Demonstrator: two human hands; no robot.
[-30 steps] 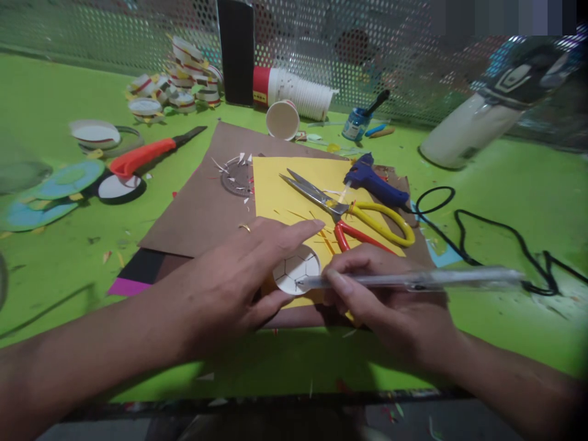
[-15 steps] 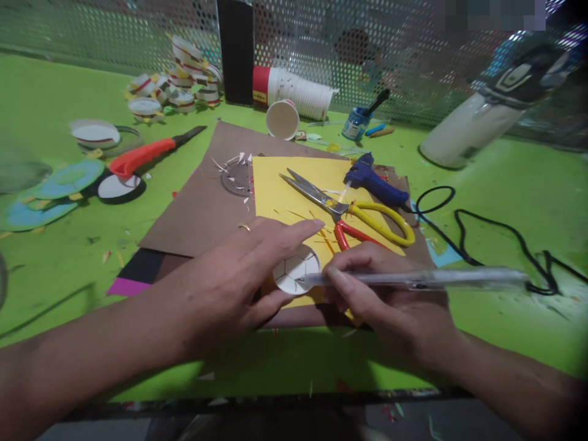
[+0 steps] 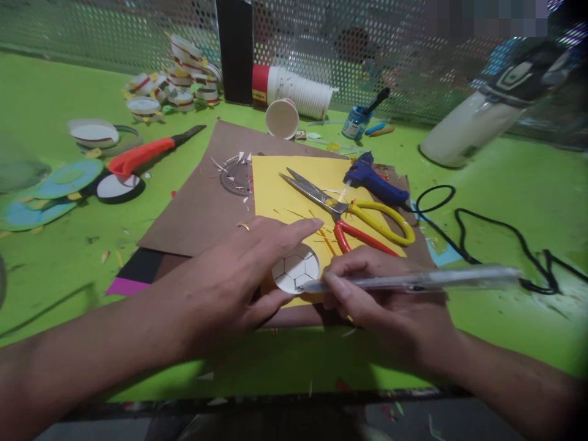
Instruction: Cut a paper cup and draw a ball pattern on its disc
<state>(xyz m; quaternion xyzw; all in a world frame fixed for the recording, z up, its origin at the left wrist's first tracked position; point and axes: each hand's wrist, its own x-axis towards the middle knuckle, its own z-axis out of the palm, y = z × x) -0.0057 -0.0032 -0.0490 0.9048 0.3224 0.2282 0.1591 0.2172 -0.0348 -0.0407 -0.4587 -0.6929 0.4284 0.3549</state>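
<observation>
A small white paper disc bears black lines in a soccer-ball pattern. My left hand grips its edge between thumb and fingers, and a gold ring shows on one finger. In my right hand is a clear pen, held nearly level, its tip on the lower part of the disc. Beneath the hands lie a yellow paper sheet and a brown sheet. Scissors with red and yellow handles rest just beyond my right hand, blades apart.
A blue glue gun with a black cord lies behind the scissors. An orange-handled knife is at left. Stacked paper cups, a dark phone, a blue paint jar and a large bottle stand or lie farther back.
The pen tip has shifted slightly down the disc, where a short dark line now runs toward the lower edge. My left hand keeps its hold.
</observation>
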